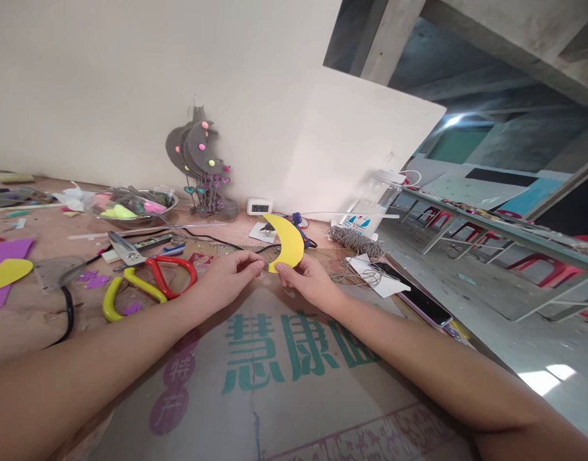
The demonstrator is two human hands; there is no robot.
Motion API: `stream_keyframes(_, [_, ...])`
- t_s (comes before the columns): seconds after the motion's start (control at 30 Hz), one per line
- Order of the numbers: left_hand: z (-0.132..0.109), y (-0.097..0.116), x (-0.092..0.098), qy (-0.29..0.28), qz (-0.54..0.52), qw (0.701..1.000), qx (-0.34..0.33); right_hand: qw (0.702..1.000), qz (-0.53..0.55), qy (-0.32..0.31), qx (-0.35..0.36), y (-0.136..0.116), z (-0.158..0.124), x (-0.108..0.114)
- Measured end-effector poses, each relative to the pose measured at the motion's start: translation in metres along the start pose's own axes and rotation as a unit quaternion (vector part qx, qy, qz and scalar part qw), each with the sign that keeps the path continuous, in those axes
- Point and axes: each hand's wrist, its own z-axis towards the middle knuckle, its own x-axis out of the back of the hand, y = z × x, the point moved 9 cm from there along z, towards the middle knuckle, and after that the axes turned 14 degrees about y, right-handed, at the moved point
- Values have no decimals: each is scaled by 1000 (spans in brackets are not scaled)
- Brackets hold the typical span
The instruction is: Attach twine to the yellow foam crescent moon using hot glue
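Note:
A flat yellow crescent moon cutout (290, 242) stands upright over the cardboard sheet (294, 390). My right hand (309, 280) pinches its lower end between thumb and fingers. My left hand (234, 275) is closed in a pinch just left of the moon's lower tip; whatever lies between those fingertips is too small to make out. Left of that hand lie scissors (147, 278) with one red and one yellow handle. Behind the moon, partly hidden by it, is a blue tool (298, 219), probably a glue gun, with a black cord.
Grey moon ornaments (198, 150) with coloured balls hang against the white wall. A bowl of craft bits (135, 206), a small digital clock (259, 206), grey yarn (354, 241) and a phone (419, 298) surround the cardboard. Purple and yellow sheets (8, 272) lie at left.

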Motion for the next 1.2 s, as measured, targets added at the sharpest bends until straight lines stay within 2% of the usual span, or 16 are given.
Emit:
stream_keyframes(0.2, [0,0,0,-6,-6,1000,12,1000,-8,1,4,0,0,0])
stream_keyframes(0.37, [0,1,-3,-21,18,1000,-5,1000,5,-10,4,-2,-1,-2])
stream_keyframes(0.67, [-1,3,0,-9,12,1000,5,1000,11,16,9,-3,0,3])
stream_keyframes(1.2, [0,1,2,9,-2,1000,4,1000,15,21,13,-5,0,4])
